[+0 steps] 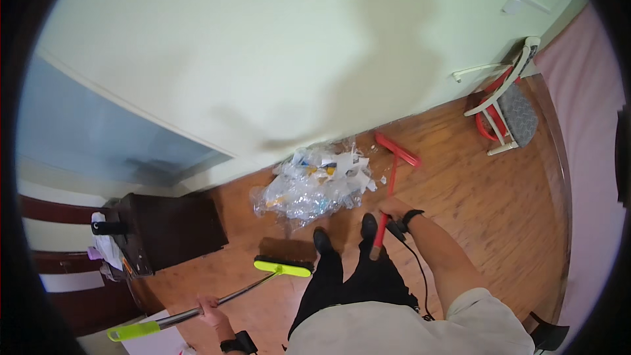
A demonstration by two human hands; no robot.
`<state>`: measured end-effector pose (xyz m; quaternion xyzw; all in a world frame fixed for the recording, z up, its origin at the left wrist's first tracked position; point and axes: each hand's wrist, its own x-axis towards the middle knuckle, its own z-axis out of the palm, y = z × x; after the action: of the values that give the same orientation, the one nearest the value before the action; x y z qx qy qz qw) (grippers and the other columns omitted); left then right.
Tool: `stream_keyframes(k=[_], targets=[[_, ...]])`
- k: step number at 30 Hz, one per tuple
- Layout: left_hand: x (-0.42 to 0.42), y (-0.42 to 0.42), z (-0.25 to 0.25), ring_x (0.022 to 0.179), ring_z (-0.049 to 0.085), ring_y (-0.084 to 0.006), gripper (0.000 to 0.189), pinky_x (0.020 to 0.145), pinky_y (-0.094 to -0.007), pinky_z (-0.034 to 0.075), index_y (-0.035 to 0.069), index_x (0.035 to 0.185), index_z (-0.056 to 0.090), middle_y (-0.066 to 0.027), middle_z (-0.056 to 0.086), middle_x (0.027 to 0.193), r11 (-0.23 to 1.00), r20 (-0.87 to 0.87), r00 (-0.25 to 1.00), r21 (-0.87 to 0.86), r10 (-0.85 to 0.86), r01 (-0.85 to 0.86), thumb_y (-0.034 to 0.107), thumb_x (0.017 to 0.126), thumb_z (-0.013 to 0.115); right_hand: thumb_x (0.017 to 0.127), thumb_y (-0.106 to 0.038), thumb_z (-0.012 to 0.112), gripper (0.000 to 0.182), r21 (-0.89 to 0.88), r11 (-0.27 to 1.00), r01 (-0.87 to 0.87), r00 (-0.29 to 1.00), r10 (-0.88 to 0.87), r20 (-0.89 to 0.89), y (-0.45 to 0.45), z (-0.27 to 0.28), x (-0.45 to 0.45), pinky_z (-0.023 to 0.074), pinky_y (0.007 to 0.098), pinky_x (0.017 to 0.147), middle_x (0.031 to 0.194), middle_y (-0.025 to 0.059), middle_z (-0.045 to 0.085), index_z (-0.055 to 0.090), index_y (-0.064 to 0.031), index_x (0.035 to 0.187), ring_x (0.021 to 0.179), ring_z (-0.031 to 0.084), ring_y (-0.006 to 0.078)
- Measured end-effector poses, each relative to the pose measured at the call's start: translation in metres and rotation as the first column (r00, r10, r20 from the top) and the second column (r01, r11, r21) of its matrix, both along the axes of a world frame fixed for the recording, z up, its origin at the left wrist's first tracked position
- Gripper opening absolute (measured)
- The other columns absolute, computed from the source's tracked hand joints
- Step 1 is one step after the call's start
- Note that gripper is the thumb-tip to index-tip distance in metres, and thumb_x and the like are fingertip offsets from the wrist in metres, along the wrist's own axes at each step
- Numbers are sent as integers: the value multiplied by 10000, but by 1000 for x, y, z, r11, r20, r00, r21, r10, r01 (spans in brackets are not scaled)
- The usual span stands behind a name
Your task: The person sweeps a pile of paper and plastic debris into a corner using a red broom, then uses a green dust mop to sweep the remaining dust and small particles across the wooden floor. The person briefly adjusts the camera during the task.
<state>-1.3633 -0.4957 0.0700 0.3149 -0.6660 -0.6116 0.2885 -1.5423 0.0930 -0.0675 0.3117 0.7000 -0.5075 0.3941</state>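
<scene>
My left hand [212, 311] grips the metal pole of a broom [282, 268] with a lime-green head, dark bristles and a lime-green handle end; the head is at the left of my feet. In my right hand [392, 207] is the red handle of a long-handled dustpan [398, 150], its red pan near the foot of the wall. Between the pan and the dark cabinet, a heap of crumpled clear plastic wrap and paper scraps [318, 182] lies on the wooden floor against the wall. Small white bits lie between the heap and the pan.
A dark wooden cabinet [172, 231] stands at the left, with a black cylindrical item [109, 228] by it. At the right are a chair with a grey seat [517, 114], a red basin [485, 125] behind its legs, and pink fabric [581, 108]. A cable hangs beside my right leg.
</scene>
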Motion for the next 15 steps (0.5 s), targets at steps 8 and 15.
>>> stream_keyframes(k=[8, 15], targets=[[22, -39, -19, 510, 383, -125, 350, 513, -289, 352, 104, 647, 364, -21, 378, 539, 1000, 46, 999, -15, -19, 20, 135, 932, 565, 781, -113, 575, 121, 48, 791, -610, 751, 597, -283, -122, -32, 17, 470, 395, 470, 615, 132, 581, 618, -15, 726, 537, 585, 242], [1, -45, -56, 543, 396, -127, 349, 561, -287, 370, 103, 646, 361, -17, 375, 550, 985, -18, 987, 73, -157, 158, 126, 926, 568, 836, -109, 568, 176, -293, 947, 134, 985, -95, 146, -127, 116, 35, 420, 304, 410, 573, 49, 526, 528, -42, 679, 465, 532, 152]])
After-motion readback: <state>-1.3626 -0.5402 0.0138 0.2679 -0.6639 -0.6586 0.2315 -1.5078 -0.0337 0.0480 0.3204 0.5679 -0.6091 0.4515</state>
